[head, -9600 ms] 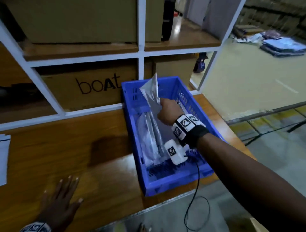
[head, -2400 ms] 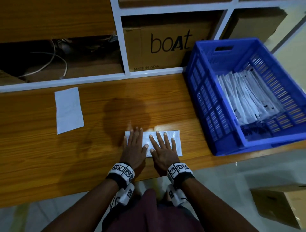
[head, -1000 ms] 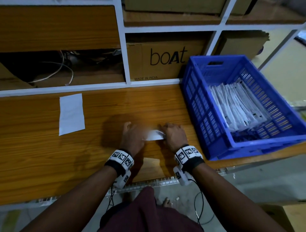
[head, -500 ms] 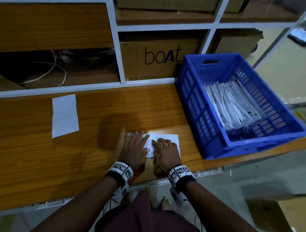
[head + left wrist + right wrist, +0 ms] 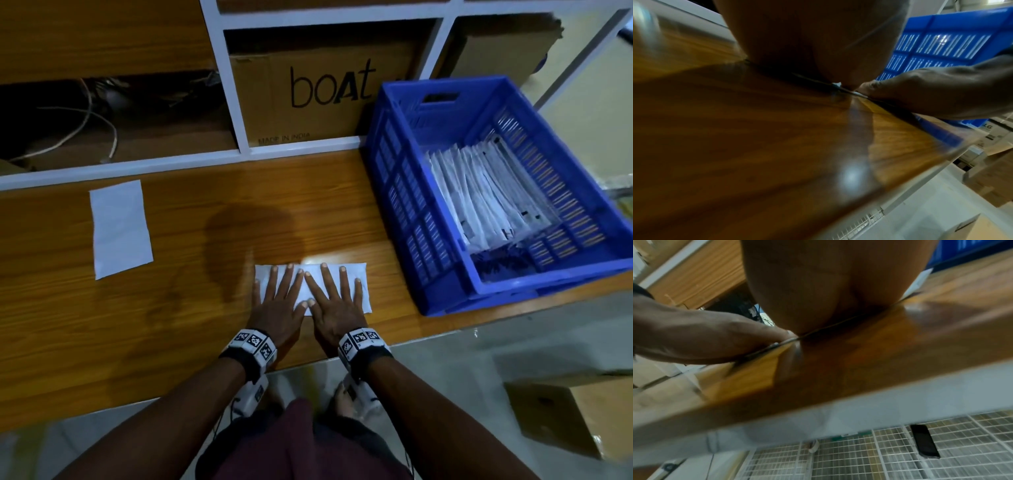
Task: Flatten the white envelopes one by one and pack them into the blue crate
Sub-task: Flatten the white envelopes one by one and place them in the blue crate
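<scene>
A white envelope (image 5: 362,274) lies flat near the front edge of the wooden table (image 5: 191,308). My left hand (image 5: 278,301) and right hand (image 5: 334,301) press on it side by side, palms down, fingers straight and spread. The blue crate (image 5: 394,178) stands to the right on the table, with several flattened white envelopes (image 5: 479,195) stacked on edge inside. In the left wrist view my left palm (image 5: 813,40) lies on the wood and the right hand (image 5: 931,91) shows beside it. In the right wrist view my right palm (image 5: 828,280) presses down, next to the left hand (image 5: 705,337).
A loose white sheet (image 5: 120,228) lies at the table's left. White shelving behind holds a cardboard box marked boAt (image 5: 329,89) and loose cables (image 5: 85,130). More cardboard boxes (image 5: 575,418) stand on the floor at right. A dark phone (image 5: 925,441) lies on a wire grid below.
Both hands went from curled over the envelope to lying flat with fingers spread, pressing it down. The envelope now lies fully unfolded on the table.
</scene>
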`<state>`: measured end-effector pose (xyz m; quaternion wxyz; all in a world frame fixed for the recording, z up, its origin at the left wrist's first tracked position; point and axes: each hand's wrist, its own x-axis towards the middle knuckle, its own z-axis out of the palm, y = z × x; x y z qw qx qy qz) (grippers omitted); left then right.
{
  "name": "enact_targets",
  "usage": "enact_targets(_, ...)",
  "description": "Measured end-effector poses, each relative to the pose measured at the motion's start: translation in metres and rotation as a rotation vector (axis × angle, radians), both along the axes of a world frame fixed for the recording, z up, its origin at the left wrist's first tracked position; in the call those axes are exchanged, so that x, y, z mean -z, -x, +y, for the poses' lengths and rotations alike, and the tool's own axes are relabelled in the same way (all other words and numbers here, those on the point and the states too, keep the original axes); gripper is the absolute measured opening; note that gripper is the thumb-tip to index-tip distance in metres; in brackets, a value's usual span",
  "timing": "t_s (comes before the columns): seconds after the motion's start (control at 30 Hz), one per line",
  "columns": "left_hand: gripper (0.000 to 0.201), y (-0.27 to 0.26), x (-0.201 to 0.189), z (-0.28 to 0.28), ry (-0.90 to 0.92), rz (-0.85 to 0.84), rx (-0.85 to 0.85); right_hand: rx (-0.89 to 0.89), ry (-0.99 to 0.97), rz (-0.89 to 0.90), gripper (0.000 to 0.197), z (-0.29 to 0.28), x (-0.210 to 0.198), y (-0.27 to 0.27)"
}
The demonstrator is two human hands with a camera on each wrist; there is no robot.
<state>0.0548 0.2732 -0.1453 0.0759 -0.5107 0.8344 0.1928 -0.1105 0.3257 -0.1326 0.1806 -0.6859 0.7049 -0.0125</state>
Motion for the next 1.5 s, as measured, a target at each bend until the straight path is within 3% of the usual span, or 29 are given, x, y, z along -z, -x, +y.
enact_targets(0.13,0.064,-0.002,0.000,0.007,0.080,0.045,0.000,0.001,-0.048,-0.018,0.057,-0.003,0.001,0.001)
enact_targets(0.33,0.060,0.003,-0.003,0.013,0.053,0.049,-0.041,-0.030,-0.185,-0.031,0.060,-0.013,-0.010,0.009)
enact_targets(0.57,0.074,-0.002,-0.001,0.005,-0.004,0.038,-0.032,0.120,-0.094,-0.059,0.060,-0.009,-0.005,0.020)
enact_targets(0.8,0.066,-0.005,-0.015,-0.002,0.149,0.006,-0.054,0.106,-0.139,-0.042,0.061,-0.011,-0.005,0.020)
enact_targets(0.87,0.066,-0.004,-0.012,-0.006,0.088,0.010,-0.059,0.112,-0.140,-0.053,0.061,-0.011,-0.004,0.021)
enact_targets(1.07,0.062,-0.005,0.000,-0.008,0.036,0.036,-0.076,0.066,-0.127,-0.032,0.061,-0.014,-0.015,0.021)
enact_targets(1.13,0.062,-0.004,-0.002,-0.008,0.011,0.031,-0.073,-0.022,-0.039,-0.004,0.060,-0.016,-0.017,0.018)
enact_targets(1.23,0.062,-0.005,-0.004,-0.010,-0.029,0.027,-0.063,-0.123,-0.097,-0.039,0.058,-0.016,-0.007,0.013)
enact_targets(1.5,0.075,-0.014,-0.012,-0.014,-0.063,0.009,0.027,-0.127,-0.113,-0.073,0.057,-0.016,0.002,0.016)
